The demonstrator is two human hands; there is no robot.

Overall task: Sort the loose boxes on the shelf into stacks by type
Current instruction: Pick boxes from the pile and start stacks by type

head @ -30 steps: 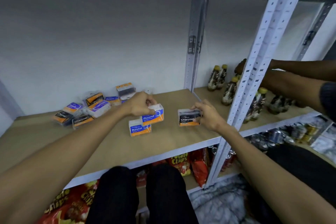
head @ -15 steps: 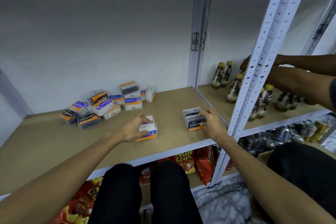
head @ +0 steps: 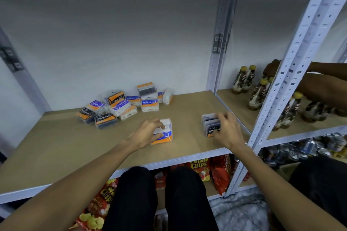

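Note:
On the brown shelf board [head: 56,155], my left hand [head: 144,133] grips a small stack of white, blue and orange Round boxes [head: 165,133] near the front middle. To its right, my right hand [head: 228,129] holds a stack of dark Charcoal boxes [head: 210,124], fingers curled over its top. A loose pile of several mixed boxes [head: 124,105] lies at the back, left of centre, with Charcoal, Round and purple-labelled boxes jumbled together.
A white perforated upright [head: 293,73] stands at the right front. Beyond it, brown bottles [head: 259,92] stand on the neighbouring shelf, where another person's arms [head: 323,88] reach. Chip bags [head: 201,167] fill the shelf below. My knees [head: 159,193] are at the front edge.
My left hand set the lifted Round box down onto the other one, forming a stack. The Charcoal box in my right hand went down onto its stack. The camera view shifted slightly.

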